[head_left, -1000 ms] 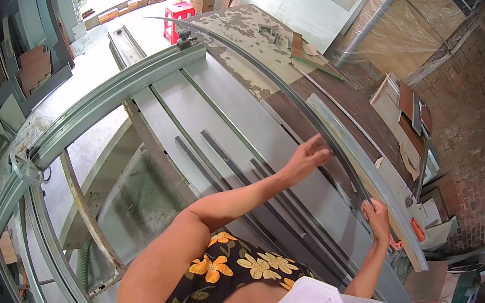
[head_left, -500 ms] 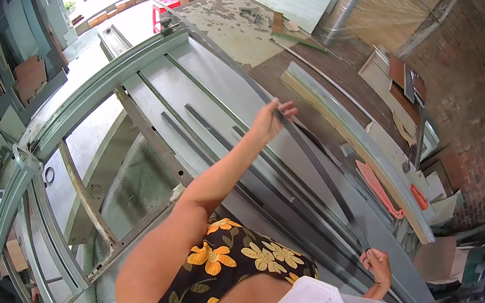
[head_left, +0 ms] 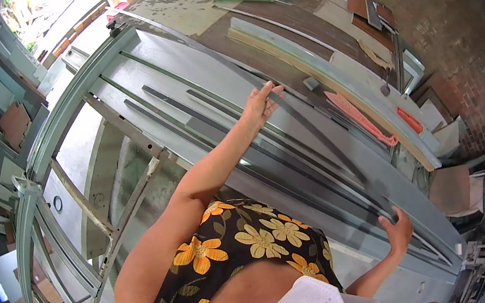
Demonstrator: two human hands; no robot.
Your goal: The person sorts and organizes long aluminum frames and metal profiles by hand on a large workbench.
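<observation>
A long, thin dark strip [head_left: 318,128] slants across the grey metal bed of a machine [head_left: 178,56]. My left hand [head_left: 261,105] grips it partway along, its fingers curled about the edge. Farther down toward the near right, my right hand [head_left: 397,231] has its thumb and fingers around the strip's near end. Below the strip, several dark narrow strips [head_left: 189,117] lie along the bed, roughly parallel to its grooves. The exact contact at my right fingertips is small and hard to make out.
A curved-looking metal rail frame [head_left: 76,100] spans the left side. Beyond the bed lie a long pale-edged board [head_left: 330,75], a pink-red cloth or net [head_left: 360,117] and an orange object [head_left: 410,120]. Stacked panels [head_left: 16,129] lean at far left; offcuts [head_left: 368,9] rest by the brick wall.
My view has turned to the right. My right hand has moved away from my body along the bed, its fingers less tightly pinched. My left hand still holds the strip.
</observation>
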